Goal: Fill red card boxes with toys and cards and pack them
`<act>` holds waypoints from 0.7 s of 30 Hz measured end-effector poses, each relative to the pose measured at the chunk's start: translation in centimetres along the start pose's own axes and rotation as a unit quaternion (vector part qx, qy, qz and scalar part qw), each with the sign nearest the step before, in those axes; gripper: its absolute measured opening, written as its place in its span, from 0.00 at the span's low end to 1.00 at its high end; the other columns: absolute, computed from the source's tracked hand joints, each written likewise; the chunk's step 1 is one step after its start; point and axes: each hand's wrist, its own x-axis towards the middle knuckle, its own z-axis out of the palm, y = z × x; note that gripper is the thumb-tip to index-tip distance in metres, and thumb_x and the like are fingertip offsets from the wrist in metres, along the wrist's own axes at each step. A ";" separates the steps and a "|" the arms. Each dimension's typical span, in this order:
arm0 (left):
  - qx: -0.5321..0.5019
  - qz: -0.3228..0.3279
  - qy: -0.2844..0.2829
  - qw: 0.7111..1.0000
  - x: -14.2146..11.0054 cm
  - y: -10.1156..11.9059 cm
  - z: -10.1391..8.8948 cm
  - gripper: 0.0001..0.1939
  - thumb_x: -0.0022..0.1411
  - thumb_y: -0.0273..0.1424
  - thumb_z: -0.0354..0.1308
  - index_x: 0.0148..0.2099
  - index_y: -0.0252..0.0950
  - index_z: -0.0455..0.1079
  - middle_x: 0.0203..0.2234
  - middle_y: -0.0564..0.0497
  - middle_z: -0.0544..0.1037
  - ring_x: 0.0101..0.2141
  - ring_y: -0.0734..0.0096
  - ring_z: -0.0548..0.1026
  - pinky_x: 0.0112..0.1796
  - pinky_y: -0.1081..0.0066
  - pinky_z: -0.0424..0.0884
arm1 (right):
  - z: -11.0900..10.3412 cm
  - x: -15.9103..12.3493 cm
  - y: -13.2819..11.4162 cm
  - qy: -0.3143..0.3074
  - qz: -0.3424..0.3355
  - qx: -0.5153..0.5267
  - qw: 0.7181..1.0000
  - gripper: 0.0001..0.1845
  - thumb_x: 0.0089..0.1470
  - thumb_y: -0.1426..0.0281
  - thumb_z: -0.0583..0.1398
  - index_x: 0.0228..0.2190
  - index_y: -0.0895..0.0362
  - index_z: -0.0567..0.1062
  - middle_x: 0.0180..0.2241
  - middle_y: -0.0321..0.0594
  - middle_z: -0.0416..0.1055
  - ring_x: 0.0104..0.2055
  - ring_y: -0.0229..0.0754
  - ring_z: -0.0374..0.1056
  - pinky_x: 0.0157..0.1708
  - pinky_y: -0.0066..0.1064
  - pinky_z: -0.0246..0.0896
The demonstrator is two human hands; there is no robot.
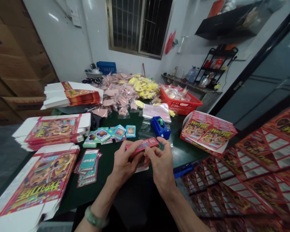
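My left hand (pixel 124 161) and my right hand (pixel 161 164) both grip a small red printed card pack (pixel 142 146) above the dark green table (pixel 108 175). My right fingers pinch its far edge, and my left fingers wrap its near end. A pale green bangle (pixel 96 217) circles my left wrist. Close to my left hand lie teal-backed cards (pixel 88 166) on red sheets. Several picture cards (pixel 108 134) are fanned out just beyond my hands. A blue tape dispenser (pixel 158 127) stands beyond my right hand.
Flat red printed cartons (pixel 40 182) are stacked at the table's left, and more (pixel 251 167) are piled at the right. Pink packets (pixel 118 98), yellow packets (pixel 143 87) and a red plastic basket (pixel 180 100) lie at the far side. Cardboard boxes (pixel 12 61) stand at the left wall.
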 end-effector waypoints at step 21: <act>-0.036 -0.096 0.024 0.994 1.6 -1.0 -1.1 0.09 0.54 0.28 0.61 0.40 0.37 0.75 0.31 0.50 0.76 0.32 0.72 0.74 0.34 0.72 0.73 | -4.6 -0.8 8.2 -0.052 -0.001 -0.178 0.983 0.33 0.52 0.64 0.59 0.55 0.57 0.53 0.20 0.26 0.63 0.20 0.35 0.61 0.20 0.25 0.59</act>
